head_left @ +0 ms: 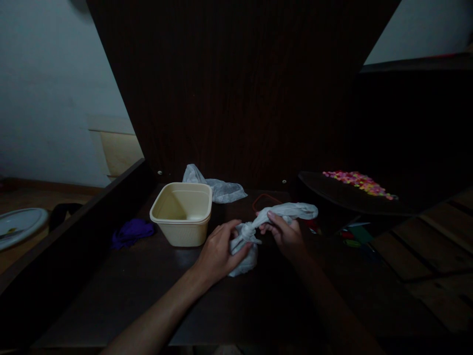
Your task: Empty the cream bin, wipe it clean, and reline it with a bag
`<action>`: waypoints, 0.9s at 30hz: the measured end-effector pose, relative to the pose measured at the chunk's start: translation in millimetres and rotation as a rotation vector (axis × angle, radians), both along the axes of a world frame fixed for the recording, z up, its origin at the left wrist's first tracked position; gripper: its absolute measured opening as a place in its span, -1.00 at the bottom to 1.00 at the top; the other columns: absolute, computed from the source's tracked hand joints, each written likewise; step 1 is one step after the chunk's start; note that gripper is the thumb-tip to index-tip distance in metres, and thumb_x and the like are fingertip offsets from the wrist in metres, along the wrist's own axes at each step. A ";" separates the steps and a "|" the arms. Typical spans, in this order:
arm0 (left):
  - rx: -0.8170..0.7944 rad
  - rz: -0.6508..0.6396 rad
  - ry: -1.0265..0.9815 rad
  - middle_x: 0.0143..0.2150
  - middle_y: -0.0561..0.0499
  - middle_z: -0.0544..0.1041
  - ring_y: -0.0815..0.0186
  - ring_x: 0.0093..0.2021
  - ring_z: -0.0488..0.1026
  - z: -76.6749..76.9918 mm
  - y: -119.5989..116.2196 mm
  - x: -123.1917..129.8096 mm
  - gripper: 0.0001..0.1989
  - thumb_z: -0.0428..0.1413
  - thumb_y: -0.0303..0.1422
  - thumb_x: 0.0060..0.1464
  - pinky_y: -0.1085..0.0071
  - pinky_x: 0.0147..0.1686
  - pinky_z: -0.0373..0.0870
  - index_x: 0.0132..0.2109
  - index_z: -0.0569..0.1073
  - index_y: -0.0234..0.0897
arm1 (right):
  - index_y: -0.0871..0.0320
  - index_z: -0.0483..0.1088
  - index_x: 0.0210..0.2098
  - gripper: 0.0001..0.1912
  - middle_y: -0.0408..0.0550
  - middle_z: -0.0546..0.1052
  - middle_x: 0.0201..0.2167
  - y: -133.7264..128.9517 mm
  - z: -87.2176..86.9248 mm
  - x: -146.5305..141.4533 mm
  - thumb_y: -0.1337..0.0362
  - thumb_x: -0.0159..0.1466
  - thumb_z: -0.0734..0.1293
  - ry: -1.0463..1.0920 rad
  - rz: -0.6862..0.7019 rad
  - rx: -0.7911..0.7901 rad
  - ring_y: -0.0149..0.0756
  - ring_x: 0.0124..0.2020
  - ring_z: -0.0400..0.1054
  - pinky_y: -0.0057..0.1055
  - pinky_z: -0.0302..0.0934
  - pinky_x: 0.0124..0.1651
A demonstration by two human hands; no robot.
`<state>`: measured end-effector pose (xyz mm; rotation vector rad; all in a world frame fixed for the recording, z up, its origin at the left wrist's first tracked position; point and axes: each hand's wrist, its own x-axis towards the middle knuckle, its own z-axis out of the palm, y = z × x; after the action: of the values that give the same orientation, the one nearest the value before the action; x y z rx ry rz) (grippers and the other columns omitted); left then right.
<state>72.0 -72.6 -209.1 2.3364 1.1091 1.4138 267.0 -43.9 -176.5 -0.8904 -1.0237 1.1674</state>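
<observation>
A whitish, translucent bag (248, 259) with a knot in its neck rests on the dark wooden surface in front of me. Around the bag, just below the knot, my left hand (219, 251) is closed, thumb on the near side. My right hand (284, 231) pinches the bag's twisted upper end, which stretches out to the right past the fingers. What the bag contains cannot be made out. Close by on the left stands a cream plastic tub (185, 234), open at the top. Behind it lies another limp whitish bag (225, 191).
A purple cloth (132, 232) lies crumpled left of the tub, near a raised wooden side board (74, 241). A tall dark panel (236, 88) rises behind. To the right are pink and yellow beads or flowers (358, 182), an orange cord (260, 197) and wooden slats (428, 246).
</observation>
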 end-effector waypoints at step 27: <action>0.082 -0.018 0.085 -0.11 -0.12 0.63 0.17 -0.19 0.58 4.7 -1.4 0.7 -0.74 0.08 -0.42 0.27 0.26 -0.19 0.47 0.10 0.35 -0.27 | 0.09 0.54 -0.46 -0.73 -0.01 0.60 -0.50 -5.8 -4.6 -0.7 0.03 0.14 0.52 -0.063 0.136 -0.019 -0.15 -0.51 0.47 -0.20 0.43 -0.44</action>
<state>72.7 -74.0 -204.4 2.4783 1.0675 1.3915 266.3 -49.7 -181.1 -0.8881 -1.1398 1.2714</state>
